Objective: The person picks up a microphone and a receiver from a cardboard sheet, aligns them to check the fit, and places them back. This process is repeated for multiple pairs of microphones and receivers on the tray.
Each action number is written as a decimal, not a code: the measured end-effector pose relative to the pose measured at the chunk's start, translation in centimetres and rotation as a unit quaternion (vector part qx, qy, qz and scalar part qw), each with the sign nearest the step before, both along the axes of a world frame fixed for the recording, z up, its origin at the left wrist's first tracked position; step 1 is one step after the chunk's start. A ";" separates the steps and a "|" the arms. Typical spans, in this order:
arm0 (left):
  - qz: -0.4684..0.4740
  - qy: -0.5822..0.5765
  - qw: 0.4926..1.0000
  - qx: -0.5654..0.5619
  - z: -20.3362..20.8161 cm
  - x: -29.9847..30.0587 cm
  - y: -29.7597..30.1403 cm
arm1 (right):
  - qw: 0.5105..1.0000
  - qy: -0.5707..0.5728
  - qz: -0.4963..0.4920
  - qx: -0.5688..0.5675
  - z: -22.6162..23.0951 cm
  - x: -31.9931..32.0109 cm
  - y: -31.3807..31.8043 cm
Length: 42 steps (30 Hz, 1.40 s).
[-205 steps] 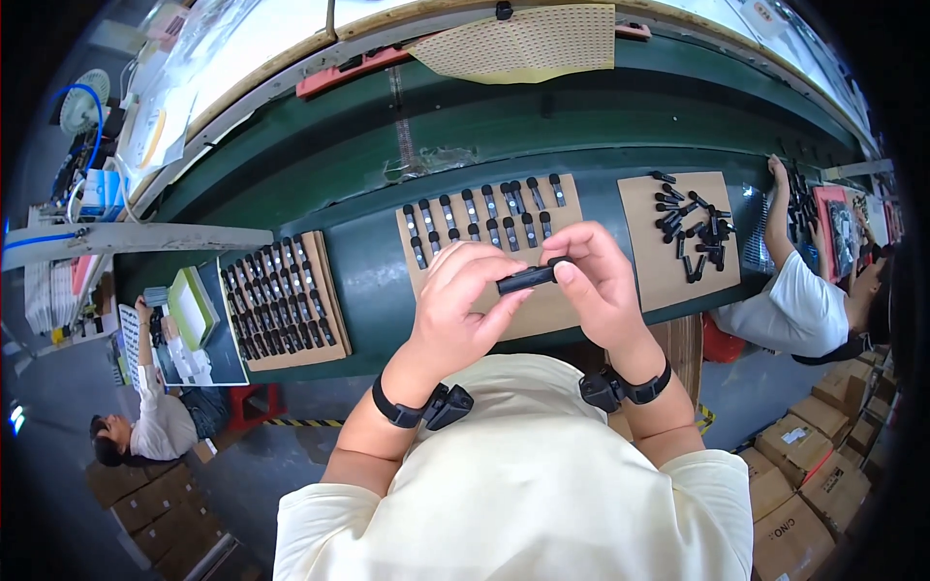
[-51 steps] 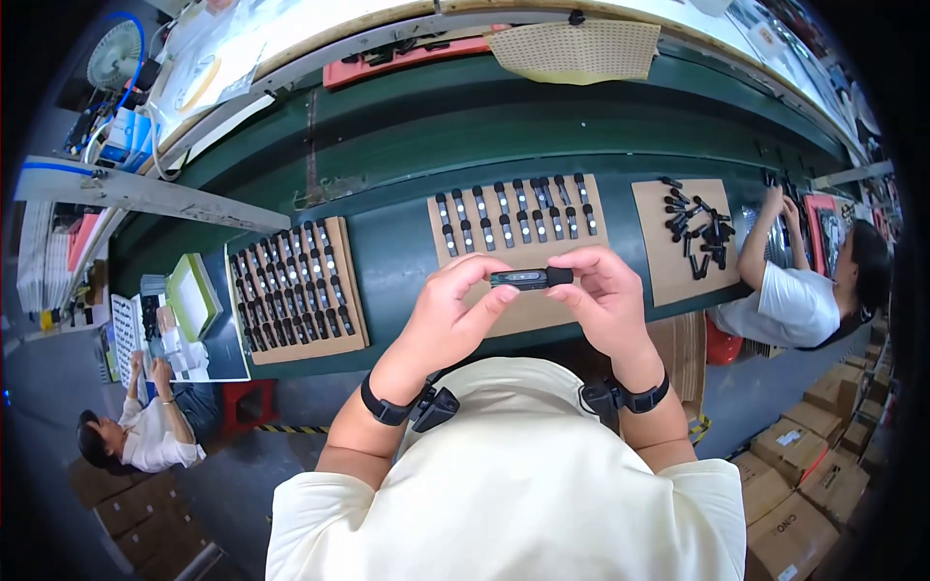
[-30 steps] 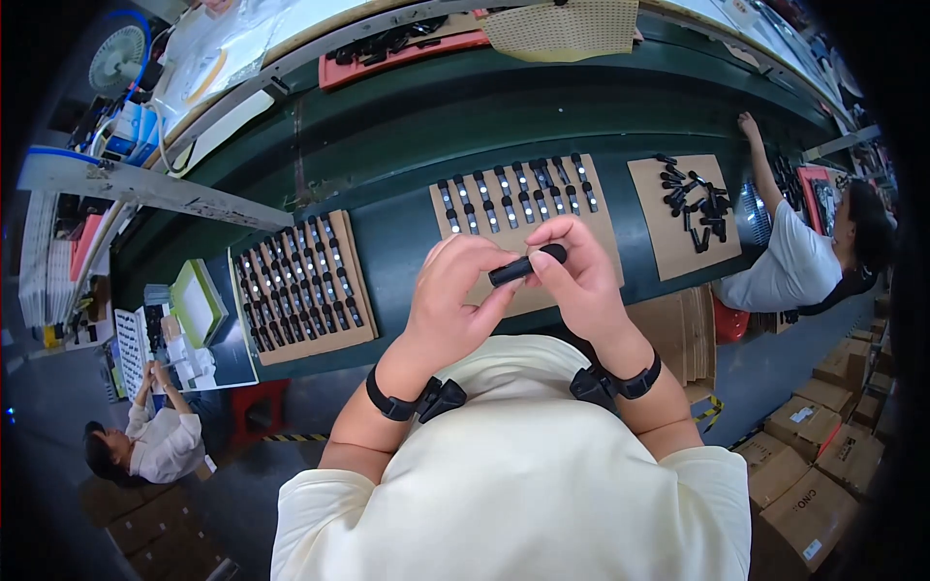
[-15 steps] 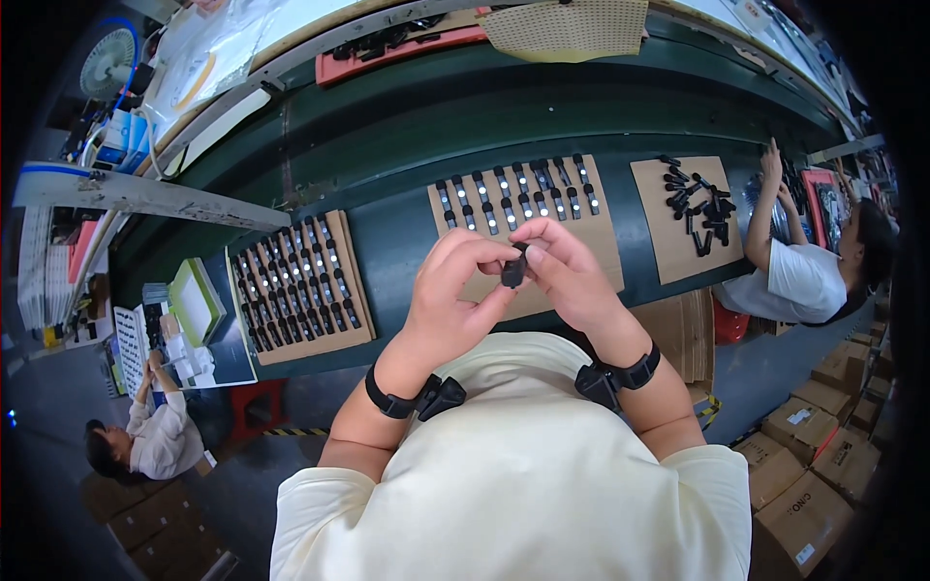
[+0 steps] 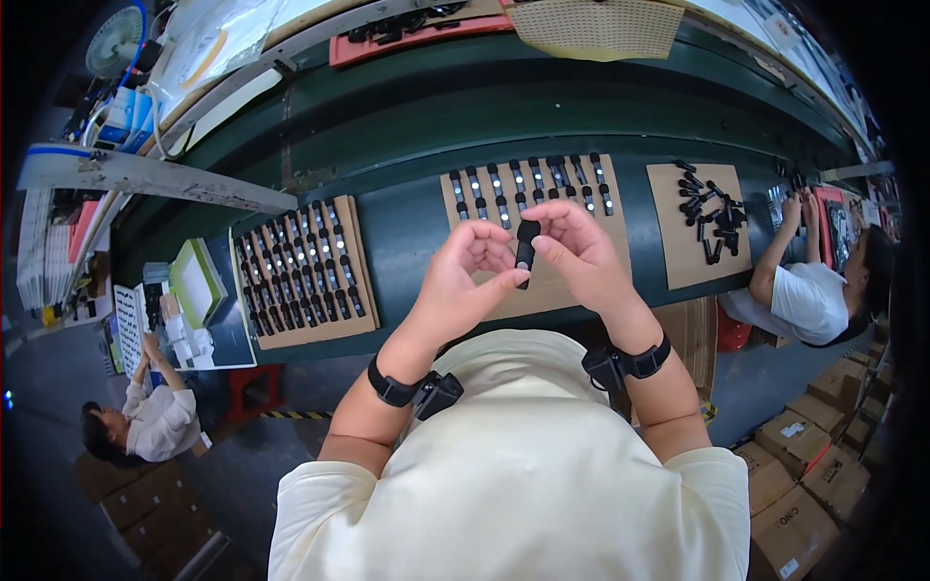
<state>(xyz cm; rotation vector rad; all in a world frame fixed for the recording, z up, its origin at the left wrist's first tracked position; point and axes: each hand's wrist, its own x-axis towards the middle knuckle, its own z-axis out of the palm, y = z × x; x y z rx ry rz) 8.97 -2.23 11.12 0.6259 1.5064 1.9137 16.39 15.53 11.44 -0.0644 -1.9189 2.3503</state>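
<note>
A small black clip-on microphone (image 5: 526, 254), with a rounded foam-like tip and a pale round spot, is held upright between my two hands above the table. My right hand (image 5: 579, 256) pinches its upper part between thumb and fingers. My left hand (image 5: 467, 283) has its thumb against the lower end, its fingers curled around the left side. Just beyond my hands, a cardboard sheet (image 5: 581, 276) carries rows of similar microphones (image 5: 498, 194). Their pale spots face up.
To the left, another cardboard sheet (image 5: 363, 261) bears dense rows of microphones. Loose black pieces (image 5: 712, 208) lie heaped on a cardboard sheet (image 5: 673, 261) at right. Co-workers sit at the far left (image 5: 160, 421) and far right (image 5: 814, 290). A metal beam (image 5: 155, 177) crosses the left side.
The microphone has turned from pointing toward me to standing lengthwise, showing its pale spot. My left fingers have loosened and spread a little. The view has shifted slightly.
</note>
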 end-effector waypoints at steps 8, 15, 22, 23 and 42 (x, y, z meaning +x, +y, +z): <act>0.015 -0.135 0.965 -0.225 -13.2 -0.8 -3.0 | 0.955 -0.138 -0.021 0.260 -3.7 2.3 2.0; 0.042 -0.067 0.939 -0.335 -20.8 -1.1 -3.1 | 0.929 -0.193 -0.025 0.316 -5.4 3.5 3.6; 0.067 -0.013 0.925 -0.374 -22.0 -2.6 -1.7 | 0.922 -0.179 -0.024 0.343 -5.6 3.7 4.4; 0.066 -0.013 0.925 -0.375 -22.0 -2.6 -1.6 | 0.921 -0.179 -0.025 0.344 -5.7 3.8 4.5; 0.086 0.016 0.927 -0.366 -23.4 -2.8 -1.6 | 0.906 -0.199 -0.047 0.371 -7.5 5.6 6.2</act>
